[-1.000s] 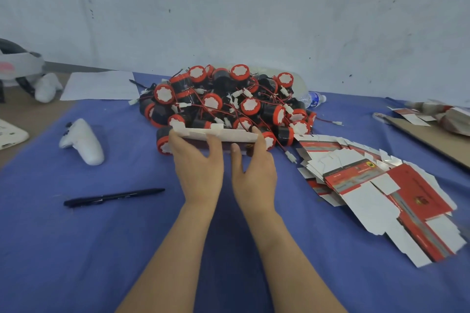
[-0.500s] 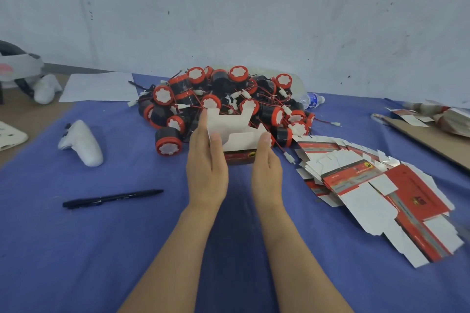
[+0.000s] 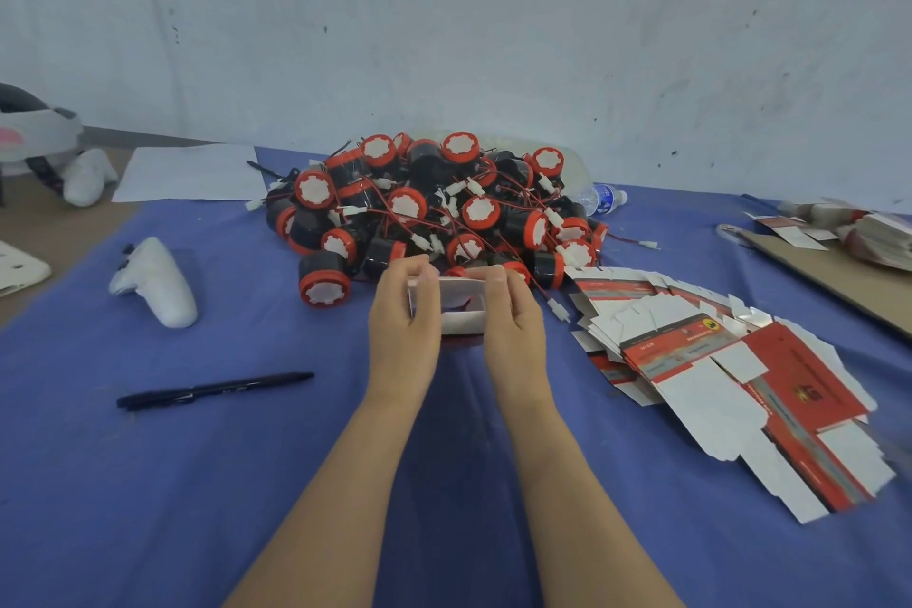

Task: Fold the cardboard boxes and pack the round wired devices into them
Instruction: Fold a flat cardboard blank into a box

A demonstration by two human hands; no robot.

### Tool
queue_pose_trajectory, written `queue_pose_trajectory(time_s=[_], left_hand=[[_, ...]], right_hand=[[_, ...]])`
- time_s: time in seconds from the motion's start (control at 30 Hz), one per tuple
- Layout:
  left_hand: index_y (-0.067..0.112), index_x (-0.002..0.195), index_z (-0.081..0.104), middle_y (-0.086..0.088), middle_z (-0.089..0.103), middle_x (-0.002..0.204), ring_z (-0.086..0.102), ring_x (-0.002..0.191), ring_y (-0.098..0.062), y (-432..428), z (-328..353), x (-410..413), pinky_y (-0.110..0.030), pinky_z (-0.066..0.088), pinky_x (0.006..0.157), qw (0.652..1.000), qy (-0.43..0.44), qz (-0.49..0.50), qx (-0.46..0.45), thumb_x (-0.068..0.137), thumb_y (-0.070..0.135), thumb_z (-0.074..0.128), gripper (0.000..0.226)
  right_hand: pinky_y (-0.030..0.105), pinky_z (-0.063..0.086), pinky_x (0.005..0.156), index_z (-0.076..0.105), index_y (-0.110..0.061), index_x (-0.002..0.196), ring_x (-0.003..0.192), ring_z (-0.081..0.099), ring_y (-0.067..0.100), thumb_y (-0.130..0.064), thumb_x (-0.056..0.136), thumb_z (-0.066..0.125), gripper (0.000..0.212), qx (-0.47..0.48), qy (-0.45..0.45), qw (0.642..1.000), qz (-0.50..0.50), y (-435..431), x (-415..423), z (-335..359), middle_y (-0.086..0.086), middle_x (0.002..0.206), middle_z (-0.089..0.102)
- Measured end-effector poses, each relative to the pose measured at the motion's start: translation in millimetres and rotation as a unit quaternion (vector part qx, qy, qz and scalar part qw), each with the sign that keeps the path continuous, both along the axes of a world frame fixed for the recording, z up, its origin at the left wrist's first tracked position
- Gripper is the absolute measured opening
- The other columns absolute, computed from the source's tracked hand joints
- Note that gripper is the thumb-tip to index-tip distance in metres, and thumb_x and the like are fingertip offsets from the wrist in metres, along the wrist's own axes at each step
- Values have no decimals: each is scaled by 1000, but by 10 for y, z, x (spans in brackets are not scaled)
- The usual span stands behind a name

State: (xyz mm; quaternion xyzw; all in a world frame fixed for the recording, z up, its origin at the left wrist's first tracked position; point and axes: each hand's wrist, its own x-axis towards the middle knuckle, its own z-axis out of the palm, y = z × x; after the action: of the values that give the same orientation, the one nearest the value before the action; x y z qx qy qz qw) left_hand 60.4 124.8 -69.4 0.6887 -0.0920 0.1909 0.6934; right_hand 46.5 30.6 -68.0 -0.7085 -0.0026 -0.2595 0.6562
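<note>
On the blue cloth [image 3: 247,484], left hand [image 3: 402,326] and right hand [image 3: 513,331] both pinch the half-folded cardboard box [image 3: 464,318], just before the pile of round wired devices [image 3: 434,207]. Risk (a guess): uneven squeeze creases flaps, box springs flat.

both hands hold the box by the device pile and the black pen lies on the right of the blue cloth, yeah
No: the head view shows the black pen on the left of the blue cloth; the rest holds.

I see a black pen [image 3: 214,390] near left on the blue tablecloth [image 3: 148,484], a white handheld controller [image 3: 155,284] beyond it, a white paper sheet [image 3: 190,173] farther back, and a clear plastic bottle [image 3: 604,199] far, right of centre.
</note>
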Motion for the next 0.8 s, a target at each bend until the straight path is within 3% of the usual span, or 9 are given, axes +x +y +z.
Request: queue_pose_trajectory(time_s=[0.17, 0.3, 0.37, 0.43, 0.5, 0.6, 0.7, 0.73, 0.8], left_hand=[[28, 145, 33, 15, 39, 137, 42, 115, -2, -10, -33, 32, 3, 37, 76, 996, 73, -41, -13, 96, 3, 39, 55], [39, 138, 39, 19, 43, 130, 48, 104, 8, 4, -45, 48, -2, 39, 75, 992, 99, -68, -26, 96, -2, 35, 59], [42, 130, 43, 23, 45, 125, 47, 102, 14, -5, -51, 36, 4, 37, 72, 994, 89, -60, -20, 96, -4, 36, 57], [34, 139, 40, 19, 45, 132, 44, 114, 9, -8, -70, 42, 7, 35, 76, 995, 82, -38, -30, 98, -3, 39, 55], [28, 144, 37, 13, 45, 136, 41, 120, 1, 0, -86, 58, 1, 37, 81, 995, 87, -17, -53, 99, 2, 43, 52], [30, 140, 44, 7, 47, 142, 44, 122, -6, -4, -83, 74, -19, 37, 99, 993, 106, -19, -55, 102, 9, 38, 44], [37, 138, 43, 8, 39, 150, 38, 135, -10, 1, -48, 75, -35, 32, 115, 990, 107, -52, -73, 103, 8, 32, 47], [42, 134, 43, 9, 36, 152, 36, 137, -11, -1, -34, 65, -38, 32, 115, 990, 103, -61, -69, 103, 7, 32, 48], [49, 127, 39, 9, 29, 155, 29, 141, -10, -11, -9, 35, -38, 28, 117, 993, 81, -73, -39, 103, 5, 30, 51]], right_hand=[[-2, 40, 66, 53, -25, 117, 85, 53, -19, 0, 95, 42, 35, 50, 50, 997, -10, -52, 62, -31, -25, 100, 54], [5, 40, 68, 53, -25, 124, 94, 53, -7, 4, 92, 42, 45, 49, 90, 995, -19, -56, 81, -43, -18, 107, 54], [2, 41, 61, 56, -25, 115, 84, 54, -20, 8, 90, 42, 44, 59, 81, 995, -31, -63, 68, -45, -24, 100, 54], [0, 40, 58, 58, -24, 111, 75, 52, -25, 9, 89, 43, 42, 64, 70, 995, -37, -78, 61, -49, -25, 96, 55], [-1, 40, 67, 58, -27, 116, 87, 54, -19, -3, 95, 46, 34, 43, 68, 996, -24, -60, 51, -42, -18, 105, 59], [-4, 34, 86, 47, -36, 134, 114, 43, -16, -41, 100, 42, 35, 34, 77, 994, 68, 16, 24, -36, -29, 127, 48], [-3, 34, 82, 42, -52, 123, 105, 42, -26, -68, 86, 35, 41, 115, 110, 980, 123, 13, 57, -24, -42, 115, 43], [4, 35, 86, 43, -50, 125, 110, 44, -17, -68, 86, 39, 43, 138, 127, 975, 119, -12, 74, -28, -38, 118, 45], [20, 36, 98, 37, -40, 142, 124, 42, 1, -43, 98, 46, 45, 139, 136, 976, 98, -86, 128, -81, -20, 136, 43]])
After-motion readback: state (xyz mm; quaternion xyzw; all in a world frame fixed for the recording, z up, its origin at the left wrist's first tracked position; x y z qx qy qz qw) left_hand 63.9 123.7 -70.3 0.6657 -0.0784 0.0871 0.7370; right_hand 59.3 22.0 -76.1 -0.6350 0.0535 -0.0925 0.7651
